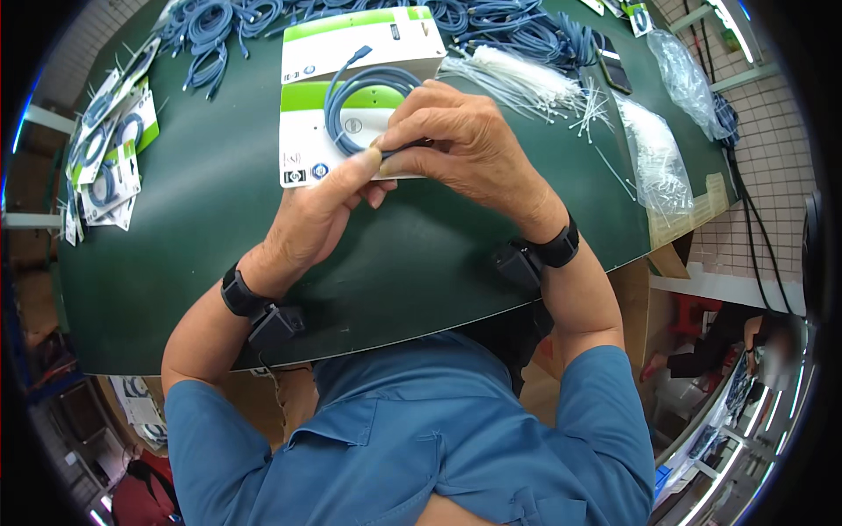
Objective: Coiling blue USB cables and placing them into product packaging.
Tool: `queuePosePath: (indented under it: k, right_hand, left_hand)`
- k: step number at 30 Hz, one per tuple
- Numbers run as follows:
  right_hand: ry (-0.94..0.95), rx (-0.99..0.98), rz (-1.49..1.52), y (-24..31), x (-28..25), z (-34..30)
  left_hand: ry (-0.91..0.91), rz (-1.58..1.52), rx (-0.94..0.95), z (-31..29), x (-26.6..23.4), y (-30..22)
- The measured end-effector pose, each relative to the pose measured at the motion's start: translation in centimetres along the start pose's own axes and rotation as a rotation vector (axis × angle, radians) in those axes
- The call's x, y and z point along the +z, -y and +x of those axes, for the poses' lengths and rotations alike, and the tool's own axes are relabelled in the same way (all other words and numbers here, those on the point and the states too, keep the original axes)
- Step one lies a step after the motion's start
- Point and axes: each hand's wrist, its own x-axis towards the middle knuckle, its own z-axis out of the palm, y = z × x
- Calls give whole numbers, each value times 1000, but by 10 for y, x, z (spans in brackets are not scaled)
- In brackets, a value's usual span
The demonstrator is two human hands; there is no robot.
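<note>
A white and green packaging card (303, 131) is at the middle of the table, with a coiled blue-grey cable (338, 110) against its face. One plug of the cable sticks up past the coil. My left hand (320, 206) is closed on the card's lower edge, its thumb pressing at the bottom of the coil. From the right, my right hand (478, 140) pinches at the coil's lower side, thumb and forefinger meeting near my left thumb. The fingers cover the pinched spot, so whether a tie is there cannot be seen. Just behind lies a similar white and green panel (351, 53); whether it is joined to the card is unclear.
Many coiled blue cables (509, 35) lie along the far side of the green table (219, 167). Loose white cable ties (526, 79), a bag of ties (658, 158) and a phone (612, 63) are at right. Carded cables (110, 158) pile up at left.
</note>
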Motion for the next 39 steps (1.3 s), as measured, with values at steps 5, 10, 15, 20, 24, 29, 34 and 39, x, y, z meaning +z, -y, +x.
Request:
queuePosePath:
  k: [5,10,15,20,24,29,34,39]
  right_hand:
    - [-3,68,114,2,14,-3]
    - [1,105,91,4,23,-4]
    - [-22,91,64,1,29,-7]
    - [10,77,38,1,22,-5]
    - [23,131,54,4,21,-6]
    - [72,331,104,9,18,-7]
    - [99,404,148,7,22,-8]
    - [109,399,167,4,24,-9]
  left_hand:
    - [-127,68,49,1,3,3]
    - [-217,152,43,3,2,6]
    - [-250,172,103,8,1,4]
    - [-273,117,94,9,2,6]
    - [-271,69,21,9,2,4]
    - [-227,58,-68,9,-5,3]
    - [-202,52,-103,8,-8,2]
    - [-199,80,-135,7,-12,2]
